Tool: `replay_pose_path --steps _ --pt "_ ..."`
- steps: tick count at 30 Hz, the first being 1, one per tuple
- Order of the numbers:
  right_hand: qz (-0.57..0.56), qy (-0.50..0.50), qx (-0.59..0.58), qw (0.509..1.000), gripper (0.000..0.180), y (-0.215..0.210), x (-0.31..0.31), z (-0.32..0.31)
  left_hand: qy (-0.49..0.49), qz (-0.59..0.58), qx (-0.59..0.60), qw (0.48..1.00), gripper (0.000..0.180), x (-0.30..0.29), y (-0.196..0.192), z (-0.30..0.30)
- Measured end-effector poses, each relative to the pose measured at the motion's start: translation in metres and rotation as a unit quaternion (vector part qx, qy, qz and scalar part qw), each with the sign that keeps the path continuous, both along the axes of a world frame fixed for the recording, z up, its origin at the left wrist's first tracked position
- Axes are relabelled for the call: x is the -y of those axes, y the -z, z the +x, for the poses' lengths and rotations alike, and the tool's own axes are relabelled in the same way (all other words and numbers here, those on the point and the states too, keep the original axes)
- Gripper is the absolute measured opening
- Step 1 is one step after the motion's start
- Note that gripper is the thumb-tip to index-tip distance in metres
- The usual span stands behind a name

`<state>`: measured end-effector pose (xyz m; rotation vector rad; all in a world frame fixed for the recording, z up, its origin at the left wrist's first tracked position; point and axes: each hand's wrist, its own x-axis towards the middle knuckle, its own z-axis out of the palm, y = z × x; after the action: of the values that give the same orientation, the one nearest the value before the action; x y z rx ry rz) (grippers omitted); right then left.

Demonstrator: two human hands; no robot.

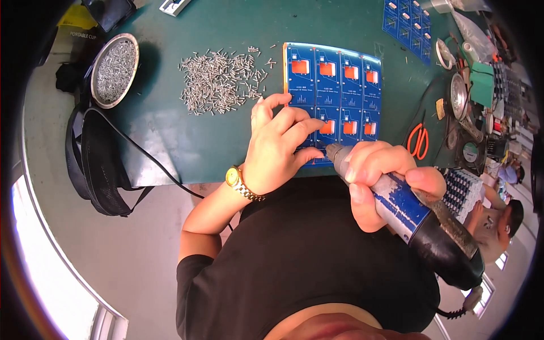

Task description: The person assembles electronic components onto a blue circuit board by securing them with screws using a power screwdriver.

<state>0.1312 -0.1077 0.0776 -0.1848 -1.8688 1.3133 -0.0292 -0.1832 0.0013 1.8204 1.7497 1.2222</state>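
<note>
My right hand (385, 175) is wrapped round an electric screwdriver (399, 207) with a blue and silver body and a black rear end. It slants down to the left, and its tip meets the lower part of a blue circuit board panel (328, 93). On that panel, several repeated sections have orange-red and white rectangular areas. My left hand (280, 133) rests over the panel's lower left, fingers spread and thumb apart from the forefinger beside the screwdriver tip. Whatever lies right under the tip is too small to make out. Left of the panel lies a loose pile of small metal screws or pins (215, 82).
A round metal dish (116, 71) of similar small parts stands at the left, near a black bag (99, 158) and a cable. Orange-handled scissors (419, 141) lie at the right. Another blue panel (408, 25) is at the back right. A person (493, 226) sits farther right.
</note>
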Motion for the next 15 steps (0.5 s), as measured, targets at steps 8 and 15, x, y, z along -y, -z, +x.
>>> replay_pose_path --steps 8,15 --pt "-0.028 0.026 -0.015 0.999 0.073 0.005 0.002 -0.008 0.005 -0.007 0.021 1.0 0.052 0.002 0.003 -0.002" --pt "-0.055 -0.041 -0.015 0.998 0.075 0.008 -0.016 -0.001 0.007 -0.01 0.005 1.0 0.048 0.0 0.004 -0.001"
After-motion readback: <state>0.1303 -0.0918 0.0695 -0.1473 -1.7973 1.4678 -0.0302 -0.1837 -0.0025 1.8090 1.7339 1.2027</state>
